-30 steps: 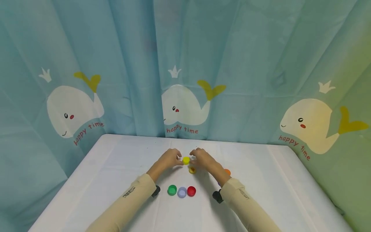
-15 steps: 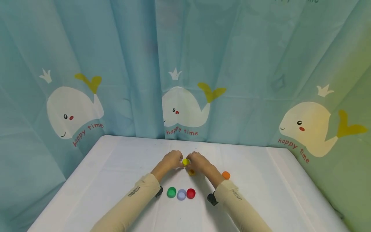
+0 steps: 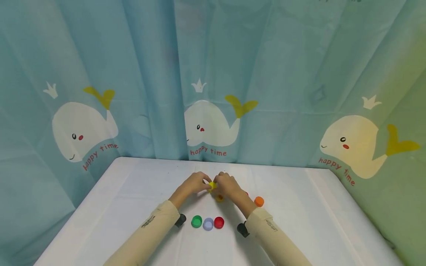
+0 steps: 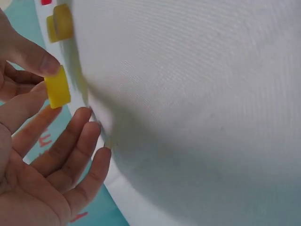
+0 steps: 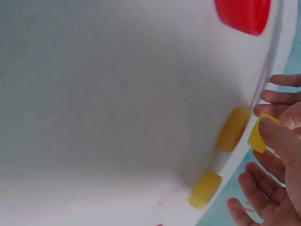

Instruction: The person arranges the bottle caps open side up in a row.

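Observation:
A yellow bottle cap (image 4: 57, 87) is held up between both hands, tilted, above the table. My left hand (image 3: 195, 183) pinches it with thumb and index finger; the other fingers spread out in the left wrist view. From the opposite side my right hand (image 3: 227, 185) grips the same cap, thumb pressed on it in the right wrist view. Just below the hands lies an amber-yellow cap (image 5: 233, 129), with another yellow cap (image 5: 205, 189) close by. In the head view the right hand partly hides these.
Green (image 3: 196, 221), lilac (image 3: 208, 224) and red (image 3: 219, 222) caps form a row on the white table (image 3: 133, 207), nearer the body. An orange cap (image 3: 259, 201) sits right of the right forearm, which partly hides another red cap (image 3: 246, 193). A whale-print curtain (image 3: 153, 122) hangs behind.
The hands have come together around the yellow cap, which was seen between them with gaps a second ago. The cap now looks tilted. The row of caps stays in place.

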### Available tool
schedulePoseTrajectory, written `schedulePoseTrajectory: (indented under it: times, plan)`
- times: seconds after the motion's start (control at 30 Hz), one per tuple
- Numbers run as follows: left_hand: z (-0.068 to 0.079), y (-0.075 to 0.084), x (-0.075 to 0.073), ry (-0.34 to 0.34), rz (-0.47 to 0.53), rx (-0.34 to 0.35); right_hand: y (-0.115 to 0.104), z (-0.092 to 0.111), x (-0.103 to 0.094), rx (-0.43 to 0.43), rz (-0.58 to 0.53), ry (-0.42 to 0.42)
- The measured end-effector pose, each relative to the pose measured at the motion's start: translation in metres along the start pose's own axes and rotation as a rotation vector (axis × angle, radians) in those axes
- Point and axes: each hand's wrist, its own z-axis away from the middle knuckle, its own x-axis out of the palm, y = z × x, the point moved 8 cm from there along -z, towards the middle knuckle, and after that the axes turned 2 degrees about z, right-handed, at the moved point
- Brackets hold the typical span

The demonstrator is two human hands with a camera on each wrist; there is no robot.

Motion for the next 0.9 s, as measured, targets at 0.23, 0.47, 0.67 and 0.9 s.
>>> schedulePoseTrajectory:
  times: [0.23, 0.47, 0.67, 0.9]
  plan:
    - [0.003, -0.002, -0.004, 0.052, 0.132, 0.042, -0.006, 0.012, -0.014, -0.058, -0.074, 0.049]
    - [0.014, 0.010, -0.011, 0.070, 0.203, 0.088, -0.006, 0.024, -0.023, -0.073, -0.216, 0.054]
    - [0.028, 0.018, -0.013, 0.081, 0.247, 0.084, -0.006, 0.036, -0.030, -0.077, -0.339, 0.055]
    - [0.045, 0.034, -0.012, 0.059, 0.305, 0.104, -0.003, 0.060, -0.037, -0.123, -0.535, 0.063]
